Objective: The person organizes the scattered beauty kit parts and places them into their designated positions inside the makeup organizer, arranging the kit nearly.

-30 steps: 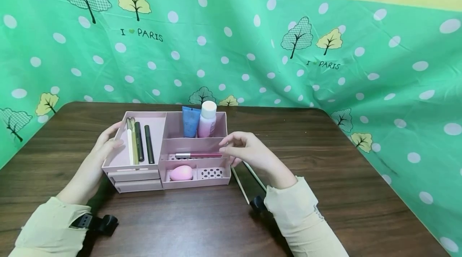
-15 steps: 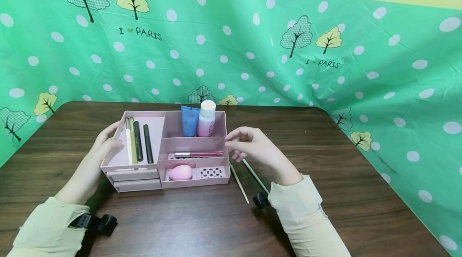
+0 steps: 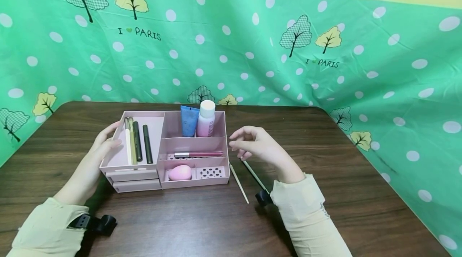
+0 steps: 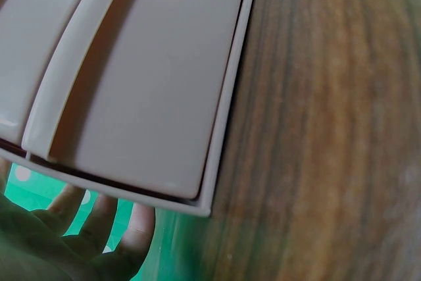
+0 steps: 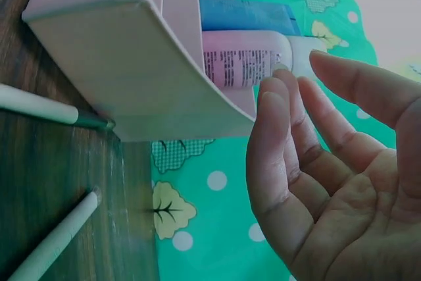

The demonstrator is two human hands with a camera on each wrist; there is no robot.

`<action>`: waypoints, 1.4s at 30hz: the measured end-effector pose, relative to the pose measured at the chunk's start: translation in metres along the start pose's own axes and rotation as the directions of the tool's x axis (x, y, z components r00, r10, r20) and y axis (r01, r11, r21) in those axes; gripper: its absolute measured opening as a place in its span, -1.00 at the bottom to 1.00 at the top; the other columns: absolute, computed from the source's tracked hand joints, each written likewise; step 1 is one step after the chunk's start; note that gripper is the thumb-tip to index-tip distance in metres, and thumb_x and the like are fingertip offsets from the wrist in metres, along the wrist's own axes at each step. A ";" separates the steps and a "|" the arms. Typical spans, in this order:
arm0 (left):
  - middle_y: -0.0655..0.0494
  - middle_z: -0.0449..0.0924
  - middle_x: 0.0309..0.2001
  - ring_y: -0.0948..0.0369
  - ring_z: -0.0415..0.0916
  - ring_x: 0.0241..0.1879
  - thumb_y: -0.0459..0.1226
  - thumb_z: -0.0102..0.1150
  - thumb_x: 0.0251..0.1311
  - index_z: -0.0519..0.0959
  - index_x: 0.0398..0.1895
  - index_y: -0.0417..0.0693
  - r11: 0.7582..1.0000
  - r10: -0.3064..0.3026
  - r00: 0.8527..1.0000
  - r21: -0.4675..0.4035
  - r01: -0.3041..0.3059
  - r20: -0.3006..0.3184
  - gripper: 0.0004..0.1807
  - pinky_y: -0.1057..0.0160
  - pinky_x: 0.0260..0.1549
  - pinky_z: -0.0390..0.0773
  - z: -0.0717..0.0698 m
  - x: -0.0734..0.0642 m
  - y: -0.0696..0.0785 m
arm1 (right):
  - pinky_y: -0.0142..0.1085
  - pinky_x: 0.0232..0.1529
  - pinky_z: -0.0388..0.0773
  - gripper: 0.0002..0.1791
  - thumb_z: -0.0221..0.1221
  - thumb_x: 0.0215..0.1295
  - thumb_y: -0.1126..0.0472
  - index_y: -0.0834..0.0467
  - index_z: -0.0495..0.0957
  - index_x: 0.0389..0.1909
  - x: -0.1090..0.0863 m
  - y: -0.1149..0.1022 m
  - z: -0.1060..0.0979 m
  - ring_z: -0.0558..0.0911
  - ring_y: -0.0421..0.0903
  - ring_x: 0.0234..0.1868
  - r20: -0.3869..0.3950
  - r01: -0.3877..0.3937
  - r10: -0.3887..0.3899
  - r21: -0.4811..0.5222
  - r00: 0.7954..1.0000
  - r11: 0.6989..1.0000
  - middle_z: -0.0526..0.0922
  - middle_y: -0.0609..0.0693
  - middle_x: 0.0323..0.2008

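Note:
A pink makeup organizer sits on the brown wooden table. At its left side my left hand grips the wall, thumb over the rim and fingers along the outside; those fingers show below the drawers in the left wrist view. My right hand hovers just off the organizer's right wall, fingers loosely bent and holding nothing. Inside stand a blue squeeze tube and a pink bottle with a white cap. A pink-and-silver stick lies in the middle compartment. In front of it rests a pink makeup sponge.
Several slim pens lie in the organizer's left tray, above two drawers. On the table to the right are a pale thin stick and a pale green stick. A green polka-dot cloth hangs behind.
My right hand has drawn away to the right from over the pink-and-silver stick, past the organizer's right wall. My left hand keeps its place on the organizer.

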State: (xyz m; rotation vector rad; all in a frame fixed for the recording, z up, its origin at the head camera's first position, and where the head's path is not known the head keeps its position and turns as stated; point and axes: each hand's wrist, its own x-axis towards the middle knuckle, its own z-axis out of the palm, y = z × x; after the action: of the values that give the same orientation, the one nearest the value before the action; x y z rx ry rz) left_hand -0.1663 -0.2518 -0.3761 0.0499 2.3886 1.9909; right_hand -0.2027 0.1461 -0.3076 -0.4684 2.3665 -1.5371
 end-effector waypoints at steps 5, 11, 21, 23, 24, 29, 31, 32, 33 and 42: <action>0.08 -0.23 0.53 0.22 -0.12 0.38 0.04 -0.23 0.49 -0.10 0.56 0.47 1.000 0.002 1.000 -0.003 -0.002 0.001 -0.36 -0.05 0.36 -0.18 0.000 0.000 -0.001 | -0.36 -0.44 0.59 -0.69 0.19 0.31 0.36 0.49 0.47 -0.02 0.000 0.001 -0.002 0.56 -0.17 -0.51 0.015 -0.017 0.017 0.032 1.000 0.999 0.61 0.11 -0.44; 0.08 -0.25 0.54 0.19 -0.16 0.41 0.03 -0.23 0.49 -0.10 0.56 0.46 1.000 0.004 1.000 -0.013 -0.004 0.000 -0.36 -0.11 0.38 -0.24 0.000 0.000 -0.001 | -0.38 -0.45 0.58 -0.67 0.21 0.31 0.36 0.50 0.46 -0.01 0.000 0.004 -0.005 0.54 -0.16 -0.53 0.023 -0.057 0.057 0.009 0.998 0.998 0.60 0.03 -0.48; 0.05 -0.31 0.55 0.13 -0.22 0.44 0.03 -0.22 0.48 -0.12 0.57 0.45 1.000 -0.003 1.000 -0.016 0.003 0.002 -0.35 -0.22 0.37 -0.29 0.000 0.001 -0.001 | -0.29 -0.42 0.62 -0.61 0.28 0.25 0.27 0.41 0.50 0.01 0.005 0.016 -0.010 0.56 -0.13 -0.51 -0.003 -0.151 0.152 -0.117 0.988 0.982 0.58 0.01 -0.45; 0.07 -0.30 0.55 0.16 -0.21 0.44 0.03 -0.22 0.48 -0.11 0.57 0.45 1.000 -0.002 1.000 -0.015 0.002 0.001 -0.35 -0.18 0.38 -0.28 0.000 0.001 -0.001 | -0.28 -0.42 0.63 -0.60 0.30 0.23 0.27 0.40 0.51 0.02 0.006 0.019 -0.010 0.56 -0.13 -0.51 -0.007 -0.171 0.172 -0.139 0.985 0.975 0.56 -0.01 -0.46; 0.07 -0.30 0.55 0.17 -0.20 0.44 0.03 -0.22 0.48 -0.11 0.57 0.45 1.000 -0.001 1.000 -0.013 0.001 0.001 -0.35 -0.15 0.38 -0.27 0.000 0.001 -0.001 | -0.28 -0.41 0.63 -0.59 0.31 0.21 0.28 0.40 0.51 0.02 0.007 0.020 -0.011 0.55 -0.13 -0.51 -0.009 -0.181 0.182 -0.145 0.983 0.973 0.55 -0.02 -0.46; 0.09 -0.30 0.55 0.20 -0.19 0.43 0.04 -0.22 0.48 -0.11 0.57 0.45 1.000 0.000 1.000 -0.013 0.000 0.002 -0.35 -0.09 0.39 -0.26 -0.001 0.001 -0.001 | -0.27 -0.42 0.63 -0.56 0.34 0.16 0.30 0.39 0.51 0.03 0.008 0.027 -0.012 0.55 -0.12 -0.51 -0.026 -0.234 0.233 -0.170 0.972 0.957 0.54 -0.02 -0.46; 0.09 -0.31 0.55 0.20 -0.21 0.44 0.03 -0.22 0.48 -0.11 0.57 0.45 1.000 0.000 1.000 -0.018 0.000 0.002 -0.35 -0.11 0.39 -0.28 0.000 0.001 -0.001 | -0.28 -0.43 0.63 -0.57 0.35 0.16 0.29 0.37 0.52 0.03 0.009 0.031 -0.013 0.55 -0.12 -0.52 -0.036 -0.246 0.244 -0.209 0.969 0.946 0.54 -0.01 -0.46; 0.10 -0.31 0.55 0.19 -0.22 0.45 0.03 -0.22 0.48 -0.11 0.57 0.45 1.000 0.000 1.000 -0.021 0.000 0.002 -0.35 -0.12 0.39 -0.29 0.000 0.001 -0.001 | -0.28 -0.44 0.63 -0.57 0.35 0.16 0.29 0.36 0.52 0.03 0.010 0.032 -0.013 0.55 -0.13 -0.52 -0.041 -0.251 0.249 -0.231 0.968 0.940 0.54 -0.01 -0.45; 0.10 -0.31 0.55 0.19 -0.23 0.45 0.03 -0.22 0.48 -0.11 0.57 0.45 1.000 0.000 1.000 -0.022 0.000 0.002 -0.35 -0.13 0.39 -0.29 0.000 0.001 0.000 | -0.28 -0.45 0.62 -0.57 0.36 0.16 0.28 0.34 0.52 0.03 0.010 0.034 -0.013 0.55 -0.13 -0.53 -0.046 -0.259 0.256 -0.253 0.966 0.932 0.55 0.00 -0.45; 0.13 -0.28 0.55 0.24 -0.20 0.44 0.02 -0.21 0.49 -0.10 0.57 0.44 1.000 0.004 1.000 -0.031 -0.004 0.001 -0.36 -0.01 0.40 -0.26 0.000 0.001 -0.001 | -0.20 -0.44 0.64 -0.62 0.28 0.13 0.40 0.27 0.53 0.01 0.011 0.048 -0.016 0.53 -0.13 -0.50 -0.029 -0.300 0.311 -0.359 0.950 0.884 0.71 0.03 -0.39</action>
State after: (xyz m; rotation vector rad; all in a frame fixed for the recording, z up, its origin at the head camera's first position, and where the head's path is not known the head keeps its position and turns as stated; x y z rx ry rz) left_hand -0.1677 -0.2521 -0.3771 0.0550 2.3582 2.0279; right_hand -0.2252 0.1729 -0.3455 -0.1721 2.5564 -0.9556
